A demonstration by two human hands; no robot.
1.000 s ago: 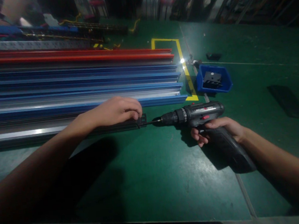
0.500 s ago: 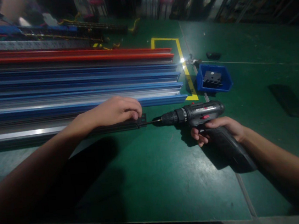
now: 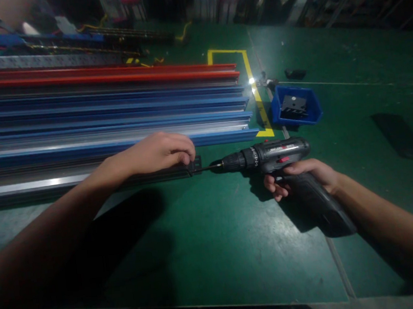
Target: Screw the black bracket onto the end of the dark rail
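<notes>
My right hand (image 3: 314,175) is wrapped round the grip of a black cordless drill (image 3: 280,151), a finger near its trigger. The drill lies level, with its long bit (image 3: 211,167) pointing left. At the end of a black metal profile (image 3: 157,177), the bit's tip meets a small black slotted end plate (image 3: 197,163). My left hand (image 3: 165,151) is closed over that same profile end, thumb and fingers curled down beside the plate. Its fingertips are partly hidden, and any screw at the tip is too small to make out.
Several blue profiles (image 3: 219,138) and a red one (image 3: 183,71) lie side by side beyond my left hand. A blue bin (image 3: 314,108) holding black plates stands behind the drill. Yellow tape (image 3: 247,66) marks the green table. Another person's arm (image 3: 16,12) shows at the far left.
</notes>
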